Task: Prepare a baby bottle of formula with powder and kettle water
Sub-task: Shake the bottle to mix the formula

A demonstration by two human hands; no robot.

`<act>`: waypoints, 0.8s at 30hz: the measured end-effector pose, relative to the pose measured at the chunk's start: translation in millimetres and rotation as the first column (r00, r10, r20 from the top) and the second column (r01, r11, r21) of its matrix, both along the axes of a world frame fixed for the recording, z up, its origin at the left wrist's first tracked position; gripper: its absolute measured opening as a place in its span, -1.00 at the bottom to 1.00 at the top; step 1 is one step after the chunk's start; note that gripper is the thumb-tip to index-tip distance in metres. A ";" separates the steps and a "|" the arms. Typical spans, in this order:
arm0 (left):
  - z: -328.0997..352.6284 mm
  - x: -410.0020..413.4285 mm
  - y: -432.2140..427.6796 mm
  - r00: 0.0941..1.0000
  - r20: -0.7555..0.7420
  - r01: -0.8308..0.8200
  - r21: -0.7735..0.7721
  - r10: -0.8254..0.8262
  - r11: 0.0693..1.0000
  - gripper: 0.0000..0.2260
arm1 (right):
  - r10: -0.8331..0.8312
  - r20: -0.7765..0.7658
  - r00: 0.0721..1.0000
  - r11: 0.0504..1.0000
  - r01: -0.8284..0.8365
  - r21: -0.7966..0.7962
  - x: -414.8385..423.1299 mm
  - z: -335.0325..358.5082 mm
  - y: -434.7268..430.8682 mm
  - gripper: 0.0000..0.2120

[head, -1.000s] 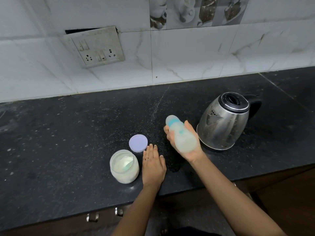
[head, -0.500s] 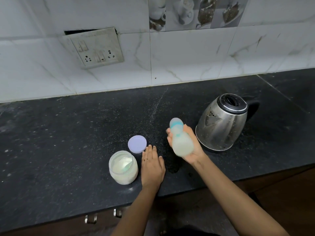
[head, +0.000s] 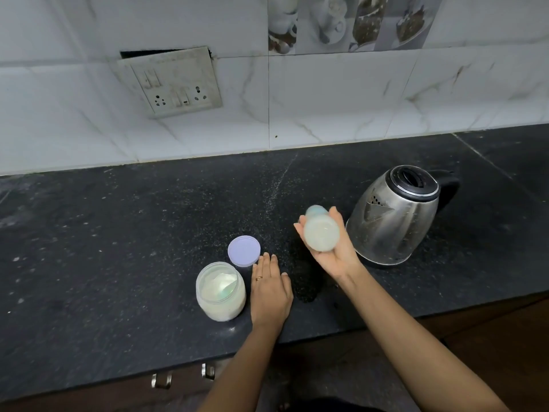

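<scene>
Two hands in frame: right hand (head: 332, 248) curls round baby bottle (head: 320, 233), tilted, milky, just left of steel kettle (head: 395, 215), ctr-right. Left hand (head: 270, 288) flat, fingers straight, on counter (head: 118, 233), beside open powder jar (head: 220, 291) w/ lilac lid (head: 244, 250), lower ctr.

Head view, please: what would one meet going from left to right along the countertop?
Open powder jar → purple lid → left hand, lying flat → baby bottle, gripped in the right hand → steel kettle.
</scene>
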State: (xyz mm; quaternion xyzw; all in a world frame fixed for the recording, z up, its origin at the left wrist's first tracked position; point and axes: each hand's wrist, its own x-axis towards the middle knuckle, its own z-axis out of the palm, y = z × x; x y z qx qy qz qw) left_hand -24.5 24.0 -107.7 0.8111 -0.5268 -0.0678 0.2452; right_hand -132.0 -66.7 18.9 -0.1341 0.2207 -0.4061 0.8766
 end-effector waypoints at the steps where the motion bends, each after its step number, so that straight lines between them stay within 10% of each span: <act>1: 0.1 0.2 0.2 1.000 0.001 0.005 -0.001 -0.005 1.000 -0.48 | 0.088 -0.015 0.996 0.996 -0.089 -0.026 -0.6 -1.7 -5.6 -0.47; 5: -0.2 0.5 -0.3 1.000 -0.020 0.006 -0.017 -0.006 1.000 -0.47 | 0.263 -0.047 0.964 0.929 -0.266 -0.257 4.2 6.9 -6.1 -0.15; 24: -1.2 -0.8 -1.3 1.000 -0.009 0.002 -0.024 -0.002 1.000 -0.46 | 0.095 0.006 0.996 0.994 -0.094 -0.049 -15.0 -21.8 -8.3 -0.10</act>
